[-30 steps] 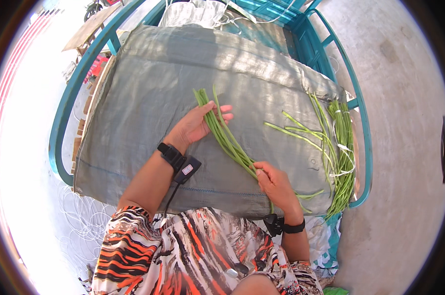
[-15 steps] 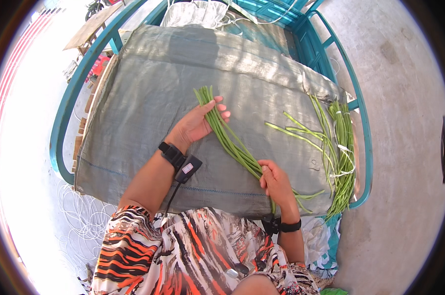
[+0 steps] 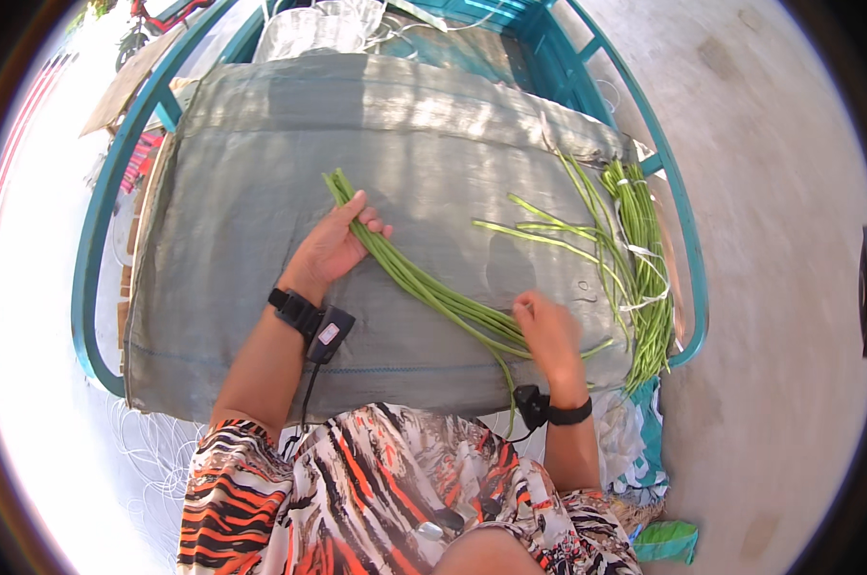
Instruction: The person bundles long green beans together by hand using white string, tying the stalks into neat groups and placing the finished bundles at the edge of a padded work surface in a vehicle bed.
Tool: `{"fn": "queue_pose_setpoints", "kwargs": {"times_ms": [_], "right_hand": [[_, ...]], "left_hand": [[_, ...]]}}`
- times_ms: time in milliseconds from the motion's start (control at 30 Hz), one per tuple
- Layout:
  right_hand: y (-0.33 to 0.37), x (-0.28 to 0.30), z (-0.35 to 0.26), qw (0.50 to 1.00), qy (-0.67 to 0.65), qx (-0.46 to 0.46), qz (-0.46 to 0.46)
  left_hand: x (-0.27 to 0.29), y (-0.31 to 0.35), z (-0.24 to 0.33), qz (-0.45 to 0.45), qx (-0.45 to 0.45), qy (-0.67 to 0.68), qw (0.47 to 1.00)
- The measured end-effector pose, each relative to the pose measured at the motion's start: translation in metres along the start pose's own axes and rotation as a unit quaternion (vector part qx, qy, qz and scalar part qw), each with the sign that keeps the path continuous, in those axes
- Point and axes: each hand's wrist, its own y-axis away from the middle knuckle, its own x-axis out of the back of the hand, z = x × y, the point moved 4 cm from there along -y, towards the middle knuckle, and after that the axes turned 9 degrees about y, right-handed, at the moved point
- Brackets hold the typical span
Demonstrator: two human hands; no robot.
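Note:
A bunch of long green beans (image 3: 433, 295) slants across the grey woven cover from upper left to lower right. My left hand (image 3: 335, 241) is closed around its upper end, thumb on top, with the bean tips sticking out beyond it. Over the lower part of the bunch is my right hand (image 3: 550, 331), its fingers curled in; whether they pinch anything is hidden. Some bean ends show past the right wrist, and one bean hangs down toward my shirt.
Loose long beans (image 3: 558, 230) lie to the right, beside a thick bundle (image 3: 642, 268) tied with white string. The grey cover (image 3: 232, 240) lies over a flat surface between teal metal rails (image 3: 98, 240). White stringy material (image 3: 318, 29) sits at the far side.
My right hand has come off its grip around the bunch and is now curled above it. The whole view has shifted, so the scene sits further left. My left hand keeps its hold.

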Motion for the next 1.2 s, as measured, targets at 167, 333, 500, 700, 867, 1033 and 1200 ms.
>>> {"fn": "queue_pose_setpoints", "kwargs": {"times_ms": [167, 333, 500, 700, 867, 1033, 1200], "right_hand": [[-0.043, 0.014, 0.039, 0.974, 0.179, -0.026, 0.138], [-0.084, 0.006, 0.063, 0.932, 0.219, 0.081, 0.279], [-0.089, 0.014, 0.03, 0.96, 0.226, 0.072, 0.147], [-0.062, 0.004, -0.051, 0.975, -0.154, 0.094, 0.131], [-0.046, -0.025, -0.105, 0.942, -0.305, 0.11, 0.083], [-0.037, -0.034, -0.127, 0.946, -0.279, 0.15, 0.066], [-0.038, -0.046, -0.127, 0.948, -0.285, 0.133, 0.056]], "left_hand": [[0.002, -0.004, 0.0, 0.008, 0.012, -0.035, 0.999], [-0.01, 0.002, -0.004, 0.077, -0.022, -0.034, 0.996], [-0.002, 0.001, -0.001, 0.009, -0.007, -0.029, 1.0], [0.002, -0.005, -0.003, -0.007, 0.013, -0.013, 1.0], [-0.002, -0.003, -0.002, -0.001, 0.009, -0.013, 1.0], [-0.013, 0.0, -0.001, -0.05, 0.01, 0.001, 0.999], [-0.016, 0.002, 0.001, -0.013, 0.0, -0.002, 1.0]]}}
